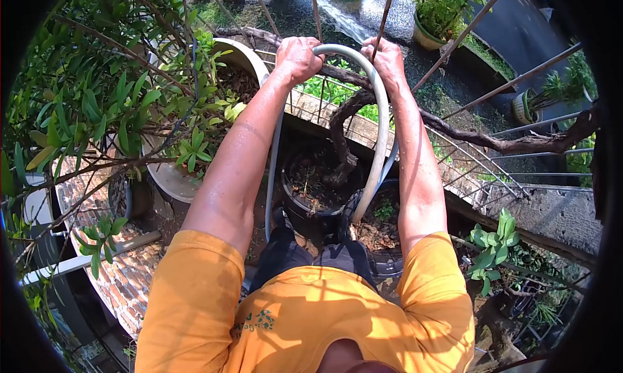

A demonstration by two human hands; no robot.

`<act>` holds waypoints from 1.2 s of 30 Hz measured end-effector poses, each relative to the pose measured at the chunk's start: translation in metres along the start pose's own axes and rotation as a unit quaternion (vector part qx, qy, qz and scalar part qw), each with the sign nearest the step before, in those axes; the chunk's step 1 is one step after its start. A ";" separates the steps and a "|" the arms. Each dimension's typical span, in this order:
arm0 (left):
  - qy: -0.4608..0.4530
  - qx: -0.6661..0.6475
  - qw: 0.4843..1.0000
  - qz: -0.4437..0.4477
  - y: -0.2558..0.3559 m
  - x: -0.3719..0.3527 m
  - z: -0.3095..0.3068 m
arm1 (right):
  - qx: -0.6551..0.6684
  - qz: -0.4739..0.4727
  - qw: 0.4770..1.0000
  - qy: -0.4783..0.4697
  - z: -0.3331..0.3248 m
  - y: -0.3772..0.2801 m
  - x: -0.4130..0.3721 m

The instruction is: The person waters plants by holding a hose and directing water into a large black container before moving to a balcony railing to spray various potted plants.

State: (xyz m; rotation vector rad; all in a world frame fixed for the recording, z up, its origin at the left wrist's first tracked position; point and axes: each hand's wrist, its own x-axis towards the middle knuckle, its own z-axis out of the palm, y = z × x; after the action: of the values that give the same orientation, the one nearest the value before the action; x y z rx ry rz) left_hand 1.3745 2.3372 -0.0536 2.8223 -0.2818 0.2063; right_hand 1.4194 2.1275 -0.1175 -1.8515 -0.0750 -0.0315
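Both my arms reach forward through the middle of the head view. My left hand [299,60] is closed round a pale hose [381,117] near the metal bars. The hose arches over from there toward my right hand and runs down between my forearms. My right hand [384,56] is closed at the hose's outlet beside a rusty bar, its fingertips partly hidden. Water [347,24] sprays forward from it. Below my hands, a thick brown vine [341,130] rises from a black pot [295,194].
Metal bars [468,28] fan out ahead. Leafy branches [97,107] and a large pale planter [175,181] are at the left. Beyond the bars stand potted plants [428,37]. A concrete ledge [564,211] and a broad-leaved plant [496,246] lie at the right.
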 end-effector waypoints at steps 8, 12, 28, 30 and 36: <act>-0.014 0.007 1.000 -0.012 0.002 0.000 -0.003 | -0.012 -0.014 1.000 -0.001 -0.001 0.001 -0.001; -0.008 0.004 1.000 -0.015 0.004 -0.002 -0.004 | -0.016 0.000 1.000 -0.007 -0.002 -0.004 -0.003; -0.011 0.013 1.000 -0.009 0.002 0.000 -0.003 | 0.013 0.001 1.000 -0.006 -0.001 -0.008 -0.006; -0.009 0.013 1.000 -0.006 0.001 0.000 -0.001 | 0.009 -0.007 1.000 -0.004 -0.002 -0.006 -0.006; 0.002 0.011 1.000 0.005 0.000 0.000 0.000 | 0.025 0.019 0.999 -0.010 -0.002 -0.005 -0.005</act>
State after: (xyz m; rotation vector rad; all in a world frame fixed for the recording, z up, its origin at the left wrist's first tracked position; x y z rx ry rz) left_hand 1.3745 2.3368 -0.0536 2.8421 -0.2936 0.2173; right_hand 1.4140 2.1271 -0.1121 -1.8034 -0.0545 0.0159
